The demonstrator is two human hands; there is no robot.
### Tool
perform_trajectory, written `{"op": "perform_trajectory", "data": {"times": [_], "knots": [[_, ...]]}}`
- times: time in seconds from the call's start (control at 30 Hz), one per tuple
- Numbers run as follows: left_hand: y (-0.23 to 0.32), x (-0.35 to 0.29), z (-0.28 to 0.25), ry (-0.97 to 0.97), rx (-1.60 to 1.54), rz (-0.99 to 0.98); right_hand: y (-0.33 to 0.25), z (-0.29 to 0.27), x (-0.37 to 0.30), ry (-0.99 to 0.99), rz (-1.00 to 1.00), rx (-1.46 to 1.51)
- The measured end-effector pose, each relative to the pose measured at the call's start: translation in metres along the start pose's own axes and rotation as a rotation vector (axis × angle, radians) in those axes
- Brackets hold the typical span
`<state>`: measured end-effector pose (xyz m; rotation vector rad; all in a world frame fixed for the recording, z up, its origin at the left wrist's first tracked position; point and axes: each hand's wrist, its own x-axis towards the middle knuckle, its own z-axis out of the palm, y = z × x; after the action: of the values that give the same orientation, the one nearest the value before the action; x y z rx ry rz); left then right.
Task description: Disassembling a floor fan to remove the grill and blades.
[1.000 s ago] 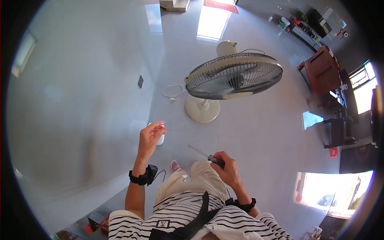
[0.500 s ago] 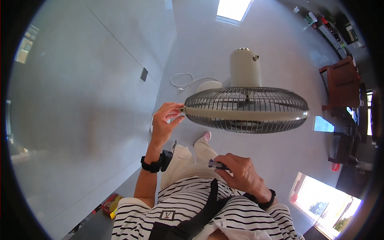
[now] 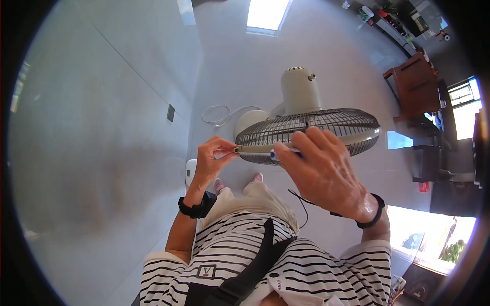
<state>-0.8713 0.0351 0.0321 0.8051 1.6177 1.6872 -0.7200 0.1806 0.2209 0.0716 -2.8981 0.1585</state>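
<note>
An electric fan (image 3: pixel 300 92) stands in front of me, its round wire guard (image 3: pixel 352 118) edge-on and circled by a cream rim band (image 3: pixel 365 136). With thumb and fingers my left hand (image 3: pixel 210 157) pinches the small clamp end (image 3: pixel 237 150) at the band's left side. My right hand (image 3: pixel 329 171) is closed around the handle of a screwdriver (image 3: pixel 258 153). The screwdriver lies level across the front of the guard, its shaft pointing left with the tip at or very near the clamp end. My right fingers hide most of the handle.
A white power cord (image 3: pixel 224 116) curls on the floor beside the fan base (image 3: pixel 250 122). The grey wall (image 3: pixel 117 127) at left carries a dark socket (image 3: pixel 171 112). A white scale-like box (image 3: pixel 191 172) sits by the wall. Wooden furniture (image 3: pixel 413 84) stands at right.
My right hand has come up from near my waist to the guard, bringing the screwdriver level with its tip at the clamp end. My left hand keeps its pinch there.
</note>
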Motion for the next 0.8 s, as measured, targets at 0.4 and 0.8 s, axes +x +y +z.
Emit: {"op": "perform_trajectory", "data": {"times": [0.4, 0.8], "knots": [[0.000, 0.002, -0.004, -0.032, -0.011, 0.005, -0.006, 0.036, 0.030, -0.094, -0.111, -0.089], [0.002, 0.001, -0.003, -0.023, -0.018, 0.005, -0.002, 0.042, 0.033, -0.095, -0.098, -0.054]]}}
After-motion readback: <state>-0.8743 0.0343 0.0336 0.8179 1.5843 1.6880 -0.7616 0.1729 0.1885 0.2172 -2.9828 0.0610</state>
